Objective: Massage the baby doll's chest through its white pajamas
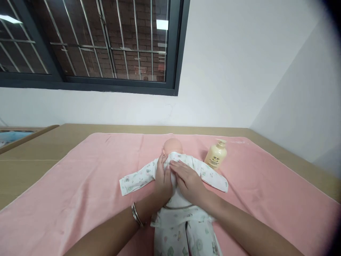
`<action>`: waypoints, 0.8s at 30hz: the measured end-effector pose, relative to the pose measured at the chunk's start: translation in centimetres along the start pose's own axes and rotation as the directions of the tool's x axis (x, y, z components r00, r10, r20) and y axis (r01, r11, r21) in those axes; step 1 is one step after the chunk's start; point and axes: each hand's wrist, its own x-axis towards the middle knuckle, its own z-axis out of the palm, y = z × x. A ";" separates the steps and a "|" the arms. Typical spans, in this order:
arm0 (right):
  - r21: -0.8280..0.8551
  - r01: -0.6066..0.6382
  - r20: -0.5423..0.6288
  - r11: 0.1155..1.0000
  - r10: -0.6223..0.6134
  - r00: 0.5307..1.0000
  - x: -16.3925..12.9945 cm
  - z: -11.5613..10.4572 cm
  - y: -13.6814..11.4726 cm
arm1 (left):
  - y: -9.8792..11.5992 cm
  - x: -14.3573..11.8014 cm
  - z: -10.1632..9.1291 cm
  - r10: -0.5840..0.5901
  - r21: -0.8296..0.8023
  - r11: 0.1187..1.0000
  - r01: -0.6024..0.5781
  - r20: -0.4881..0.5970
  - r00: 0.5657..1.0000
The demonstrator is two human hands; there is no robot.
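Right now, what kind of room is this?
Probably a baby-care practice room. A baby doll in printed clothes lies on a pink towel over a wooden table, both hands resting on its chest, with a pump bottle beside it.

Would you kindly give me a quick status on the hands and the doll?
Left hand and right hand flat on the doll's chest, holding nothing. Doll on its back on pink towel, dressed. Pump bottle stands beside its arm, clear of hands.

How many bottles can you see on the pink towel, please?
1. The bottle, a cream pump one, stands on the towel just right of the doll, beside its right-hand sleeve. Nothing suggests another, though the arms hide some towel.
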 end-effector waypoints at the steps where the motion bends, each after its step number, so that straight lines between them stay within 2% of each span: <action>1: 0.008 -0.011 0.008 1.000 0.011 1.000 0.2 0.3 0.1 | -0.1 -0.2 0.0 0.006 0.008 1.000 -0.006 -0.004 1.000; 6: 0.002 -0.131 0.113 0.991 0.130 0.985 1.1 0.9 2.5 | -0.4 -0.2 -0.2 0.038 0.155 0.987 -0.041 0.019 0.999; 8: -0.041 -0.240 0.153 0.970 0.244 0.958 1.1 0.7 3.3 | -0.5 -0.3 -0.3 0.046 0.195 0.979 -0.052 0.033 0.998; 11: -0.159 -0.427 0.151 0.890 0.449 0.881 0.4 0.7 2.9 | -0.5 -0.6 -0.4 0.078 0.263 0.961 -0.082 0.026 0.997; 13: -0.237 -0.448 0.143 0.862 0.487 0.862 -0.1 0.8 1.5 | -0.4 -0.9 -0.5 0.129 0.316 0.940 -0.131 0.030 0.991; 16: -0.292 -0.312 0.162 0.904 0.369 0.915 -0.4 0.7 -0.5 | -0.1 -1.3 -0.6 0.247 0.372 0.893 -0.254 0.068 0.967; 18: -0.228 -0.107 0.244 0.968 0.163 0.956 -0.1 0.2 -0.6 | -0.1 -1.3 -0.7 0.331 0.379 0.858 -0.345 0.105 0.938; 20: -0.087 0.097 0.328 0.991 -0.063 0.943 0.5 -0.3 0.4 | -0.2 -1.2 -0.7 0.415 0.375 0.819 -0.434 0.135 0.900; 21: -0.024 0.145 0.341 0.989 -0.128 0.931 0.8 -0.6 1.3 | -0.2 -1.2 -0.8 0.455 0.372 0.797 -0.475 0.146 0.878; 22: 0.007 0.134 0.332 0.991 -0.128 0.935 1.0 -0.8 2.2 | -0.2 -1.2 -0.8 0.493 0.370 0.774 -0.513 0.156 0.856; 24: -0.018 -0.022 0.267 1.000 0.026 0.963 1.2 -0.8 3.7 | 0.0 -1.3 -0.8 0.552 0.371 0.727 -0.578 0.185 0.813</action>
